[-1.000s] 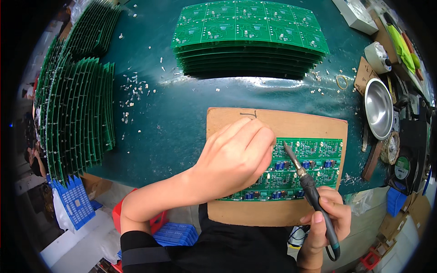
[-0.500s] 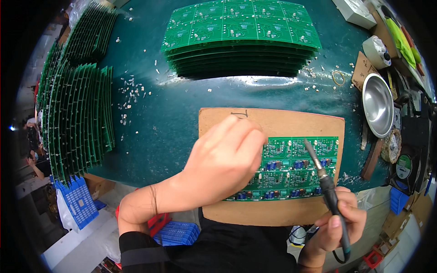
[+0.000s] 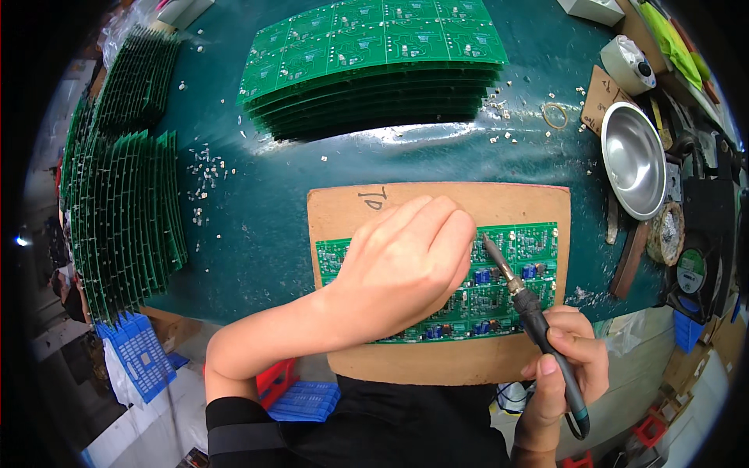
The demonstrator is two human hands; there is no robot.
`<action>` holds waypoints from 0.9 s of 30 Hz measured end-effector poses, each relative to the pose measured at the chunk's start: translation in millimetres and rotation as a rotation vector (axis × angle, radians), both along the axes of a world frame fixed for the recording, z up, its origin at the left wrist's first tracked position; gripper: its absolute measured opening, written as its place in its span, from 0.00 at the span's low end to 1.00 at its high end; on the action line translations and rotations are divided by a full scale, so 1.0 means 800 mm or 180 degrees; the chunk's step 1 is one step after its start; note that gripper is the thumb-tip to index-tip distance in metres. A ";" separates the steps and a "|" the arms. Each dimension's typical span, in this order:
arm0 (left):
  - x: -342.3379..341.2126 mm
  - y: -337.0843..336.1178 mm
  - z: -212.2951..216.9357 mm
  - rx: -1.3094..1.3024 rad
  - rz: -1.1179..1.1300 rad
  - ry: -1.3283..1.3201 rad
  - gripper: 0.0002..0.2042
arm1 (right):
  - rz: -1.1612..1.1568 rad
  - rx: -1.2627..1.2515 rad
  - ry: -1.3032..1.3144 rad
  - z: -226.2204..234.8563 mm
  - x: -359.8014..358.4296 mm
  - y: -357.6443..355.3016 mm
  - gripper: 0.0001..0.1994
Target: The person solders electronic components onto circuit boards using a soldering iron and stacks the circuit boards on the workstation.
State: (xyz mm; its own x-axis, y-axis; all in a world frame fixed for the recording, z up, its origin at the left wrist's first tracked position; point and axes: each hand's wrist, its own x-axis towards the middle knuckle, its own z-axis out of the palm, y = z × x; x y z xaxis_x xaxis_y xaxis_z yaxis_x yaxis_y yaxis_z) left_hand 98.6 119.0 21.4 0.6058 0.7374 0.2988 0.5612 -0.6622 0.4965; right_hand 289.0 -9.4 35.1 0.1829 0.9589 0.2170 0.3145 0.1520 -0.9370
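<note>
A green circuit board panel (image 3: 538,243) with blue and small dark components lies on a brown backing board (image 3: 425,368). In my right hand (image 3: 573,351) is a soldering iron (image 3: 534,316), gripped by its dark handle. The iron's metal tip points at the panel's upper part, close beside the fingertips of my left hand (image 3: 406,269). Those left fingers are curled together over the panel and cover part of it. Whatever they pinch is hidden from view.
Beyond the backing board stands a stack of green panels (image 3: 374,51). Rows of upright panels (image 3: 129,226) line the left side. At right are a metal bowl (image 3: 636,160), a white roll (image 3: 626,66) and a rubber band (image 3: 555,116). Small pale bits (image 3: 204,173) litter the green table (image 3: 257,257).
The view has shifted and turned slightly. Over the panel, my left hand has moved right and the soldering iron's tip left, so the gap between them is smaller.
</note>
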 end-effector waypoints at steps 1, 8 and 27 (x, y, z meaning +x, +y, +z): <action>0.001 0.000 0.002 0.0055 -0.0017 0.0107 0.09 | -0.0034 -0.0012 0.0104 0.001 0.000 0.001 0.11; 0.004 -0.003 0.011 0.0030 0.0003 0.0163 0.08 | -0.0382 0.0225 0.0131 0.005 0.019 -0.007 0.13; 0.053 0.007 0.001 -0.0301 -0.0276 -0.0234 0.08 | -0.0318 0.0232 0.0113 -0.002 0.043 0.002 0.11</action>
State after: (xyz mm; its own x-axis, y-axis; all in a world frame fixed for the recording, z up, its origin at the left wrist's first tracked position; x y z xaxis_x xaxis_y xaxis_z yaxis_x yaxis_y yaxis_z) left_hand 141.1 124.2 21.8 0.6473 0.7103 0.2765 0.4638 -0.6549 0.5967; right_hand 323.7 -7.8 33.2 0.2855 0.9174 0.2772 0.2982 0.1898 -0.9354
